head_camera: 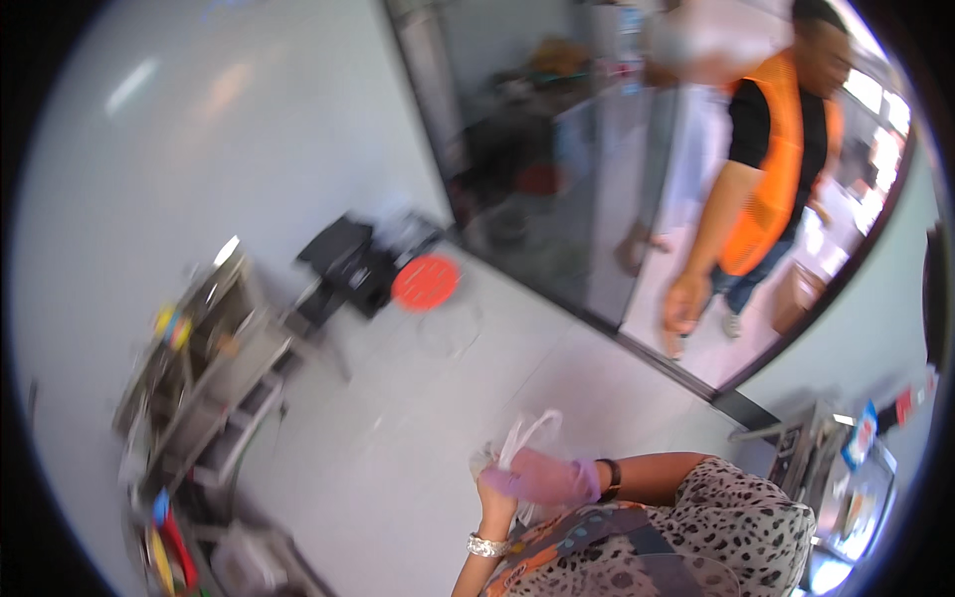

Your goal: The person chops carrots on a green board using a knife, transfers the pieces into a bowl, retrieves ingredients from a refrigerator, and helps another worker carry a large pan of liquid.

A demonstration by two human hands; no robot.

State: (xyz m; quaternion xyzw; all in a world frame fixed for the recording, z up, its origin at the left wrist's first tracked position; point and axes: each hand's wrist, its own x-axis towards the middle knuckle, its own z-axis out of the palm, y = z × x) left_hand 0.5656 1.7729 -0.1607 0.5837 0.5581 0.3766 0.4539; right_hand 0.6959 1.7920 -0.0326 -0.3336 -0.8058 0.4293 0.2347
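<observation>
Close before the body, low in the view, my right hand (543, 477) wears a thin purple glove and is closed on a white translucent plastic bag (541, 434). Its handle loops stick up above the fingers. My left hand (495, 496), with a silver bracelet at the wrist, meets the gloved one at the bag. The gloved hand partly covers its fingers, so their grip is hard to make out. What the bag holds cannot be told.
A person in an orange vest (761, 186) stands in the doorway at upper right. A red round stool (425, 282) stands by the glass partition. Cluttered shelves (224, 358) line the left wall; a metal rack (791, 448) stands at right.
</observation>
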